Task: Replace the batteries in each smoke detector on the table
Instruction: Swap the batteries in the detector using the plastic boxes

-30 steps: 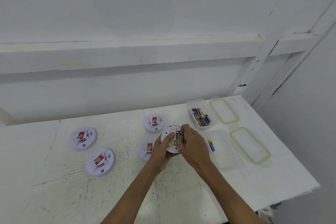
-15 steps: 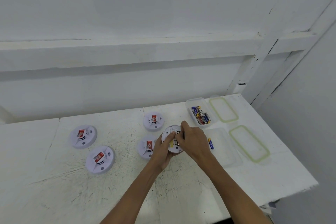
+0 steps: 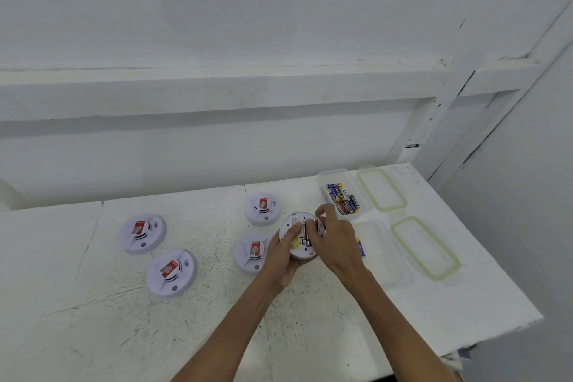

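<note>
Head view: the left hand (image 3: 280, 260) grips the upturned smoke detector (image 3: 296, 226), barely moved, at 3 o'clock of a face-up detector (image 3: 252, 253). The right hand (image 3: 336, 242) still works its battery bay (image 3: 305, 232), index finger now lifted; what it pinches I cannot tell. This swap seems unfinished; the battery box (image 3: 332, 175) waits at 1 o'clock.

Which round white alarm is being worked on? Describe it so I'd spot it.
On the white table, left of the battery tub, the left hand holds one detector, the right hand at its battery bay. It alone is overturned; the other four show red stickers.
</note>
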Tool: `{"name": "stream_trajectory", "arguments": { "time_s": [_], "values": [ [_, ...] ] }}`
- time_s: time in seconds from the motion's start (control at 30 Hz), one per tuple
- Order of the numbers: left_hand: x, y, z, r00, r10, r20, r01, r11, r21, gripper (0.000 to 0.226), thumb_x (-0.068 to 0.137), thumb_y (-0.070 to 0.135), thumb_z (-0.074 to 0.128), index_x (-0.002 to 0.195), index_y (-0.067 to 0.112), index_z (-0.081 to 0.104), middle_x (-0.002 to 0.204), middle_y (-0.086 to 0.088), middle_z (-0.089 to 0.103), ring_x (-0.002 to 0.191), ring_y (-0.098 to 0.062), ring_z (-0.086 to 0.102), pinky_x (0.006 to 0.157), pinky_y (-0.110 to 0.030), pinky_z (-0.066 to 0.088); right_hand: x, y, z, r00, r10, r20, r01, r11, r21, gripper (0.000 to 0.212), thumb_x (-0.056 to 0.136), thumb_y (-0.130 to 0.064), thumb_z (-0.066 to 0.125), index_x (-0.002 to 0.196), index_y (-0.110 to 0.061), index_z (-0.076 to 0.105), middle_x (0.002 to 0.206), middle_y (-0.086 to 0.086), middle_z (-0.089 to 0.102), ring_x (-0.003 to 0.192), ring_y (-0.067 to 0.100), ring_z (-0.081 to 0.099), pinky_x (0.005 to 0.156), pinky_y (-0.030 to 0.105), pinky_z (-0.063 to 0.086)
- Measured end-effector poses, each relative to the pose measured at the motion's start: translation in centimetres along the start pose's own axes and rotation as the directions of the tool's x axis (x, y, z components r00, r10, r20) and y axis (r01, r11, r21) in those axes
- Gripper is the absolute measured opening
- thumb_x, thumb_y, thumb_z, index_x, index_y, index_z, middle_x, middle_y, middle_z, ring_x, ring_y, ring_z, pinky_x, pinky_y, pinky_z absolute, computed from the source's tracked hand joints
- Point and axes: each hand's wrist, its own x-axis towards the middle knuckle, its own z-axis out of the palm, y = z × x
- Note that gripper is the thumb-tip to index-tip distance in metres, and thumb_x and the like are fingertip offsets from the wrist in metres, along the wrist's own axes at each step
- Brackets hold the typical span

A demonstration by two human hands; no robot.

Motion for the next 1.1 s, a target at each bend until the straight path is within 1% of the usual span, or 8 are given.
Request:
{"name": "stream_trajectory", "arguments": {
  "time_s": [0.1,0.2,0.37,0.5,0.6,0.8,0.97,1.1],
  "values": [
    [0.3,0.4,0.2,1.0,0.014,-0.008,-0.014,1.0,-0.007,0.026,0.101,0.019,0.06,0.125,0.012,0.065,0.112,-0.015,0.077,0.099,-0.029,0.075,0.076,-0.045,0.064,-0.3,-0.3,0.0,0.995,0.074,-0.072,-0.065,0.99,0.125,0.028,0.094,-0.035,0.066,0.112,-0.014,0.06,0.111,0.006,0.069,0.099,0.017,0.068,0.063,0.003,0.045],
    [0.5,0.4,0.4,1.0,0.01,0.002,-0.01,1.0,-0.004,0.027,0.101,0.02,0.06,0.126,0.011,0.064,0.115,-0.017,0.075,0.103,-0.03,0.073,0.08,-0.046,0.064,-0.3,-0.3,0.2,0.977,0.0,-0.214,0.01,0.999,0.045,0.022,0.09,-0.03,0.072,0.106,-0.015,0.068,0.124,0.004,0.061,0.121,0.018,0.052,0.09,0.018,0.044],
    [0.7,0.3,0.7,1.0,-0.001,0.01,0.001,1.0,0.008,0.03,0.101,0.02,0.06,0.129,0.009,0.063,0.12,-0.02,0.073,0.111,-0.036,0.071,0.084,-0.049,0.063,0.1,-0.7,-1.1,0.967,0.132,-0.216,-0.047,0.933,0.358,0.014,0.091,-0.031,0.071,0.103,-0.023,0.07,0.093,-0.011,0.072,0.09,0.004,0.065,0.077,0.022,0.055],
    [0.8,0.2,0.4,1.0,-0.018,0.012,0.018,0.999,-0.028,0.034,0.101,0.018,0.061,0.133,0.008,0.06,0.125,-0.019,0.071,0.114,-0.036,0.069,0.086,-0.052,0.062,0.9,1.3,-3.2,0.951,0.278,-0.138,-0.151,0.803,0.577,0.017,0.097,-0.026,0.066,0.108,-0.014,0.069,0.086,0.002,0.076,0.072,0.013,0.075,0.065,0.023,0.06],
    [0.9,0.3,-0.1,0.999,-0.034,0.027,0.035,0.999,-0.041,0.032,0.101,0.015,0.06,0.132,0.009,0.061,0.122,-0.018,0.073,0.11,-0.035,0.071,0.086,-0.053,0.061,1.2,5.3,-4.4,0.932,0.341,-0.121,-0.264,0.87,0.416,0.015,0.097,-0.021,0.064,0.106,-0.011,0.07,0.084,0.005,0.076,0.066,0.013,0.074,0.063,0.016,0.057],
    [0.7,0.0,-0.1,0.997,-0.064,0.034,0.064,0.998,-0.026,0.028,0.1,0.014,0.061,0.128,0.01,0.062,0.115,-0.016,0.076,0.098,-0.03,0.076,0.076,-0.049,0.064,0.9,11.9,-3.8,0.923,0.385,-0.012,-0.384,0.917,-0.108,0.023,0.096,-0.011,0.057,0.115,-0.006,0.07,0.096,0.014,0.072,0.073,0.022,0.063,0.068,0.028,0.048],
    [0.4,-0.1,0.3,0.996,-0.075,0.048,0.076,0.997,-0.021,0.028,0.1,0.014,0.06,0.128,0.01,0.063,0.116,-0.017,0.075,0.099,-0.031,0.075,0.07,-0.046,0.064,0.8,11.7,-2.9,0.923,0.376,0.075,-0.335,0.886,-0.321,0.023,0.099,-0.008,0.051,0.112,0.001,0.068,0.104,0.018,0.068,0.091,0.03,0.065,0.077,0.037,0.053],
    [0.4,-0.1,0.2,0.996,-0.074,0.051,0.075,0.997,-0.021,0.029,0.1,0.014,0.061,0.128,0.01,0.062,0.117,-0.017,0.075,0.1,-0.031,0.075,0.07,-0.046,0.064,0.6,11.7,-2.2,0.913,0.402,0.074,-0.355,0.869,-0.345,0.02,0.098,-0.008,0.049,0.108,-0.003,0.065,0.103,0.017,0.065,0.081,0.025,0.059,0.066,0.035,0.05]
  ]
}}
